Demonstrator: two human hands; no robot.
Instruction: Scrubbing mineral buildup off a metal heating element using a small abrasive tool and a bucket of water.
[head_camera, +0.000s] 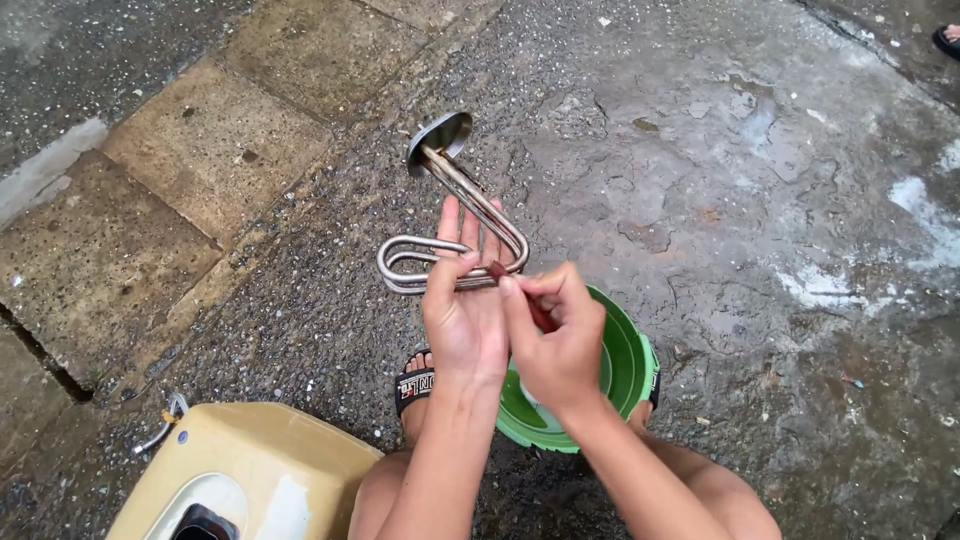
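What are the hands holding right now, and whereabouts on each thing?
The left hand grips the metal heating element at its bent loops. The right hand pinches a small reddish-brown tool near its tip, against the tube.

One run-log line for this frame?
left hand: holds bent metal heating coil | right hand: pinches small reddish tool against coil | below: green basin

No packages, labels, signs or screens anywhere in the view.

One heating coil (455, 215) — one green bowl (625, 365)
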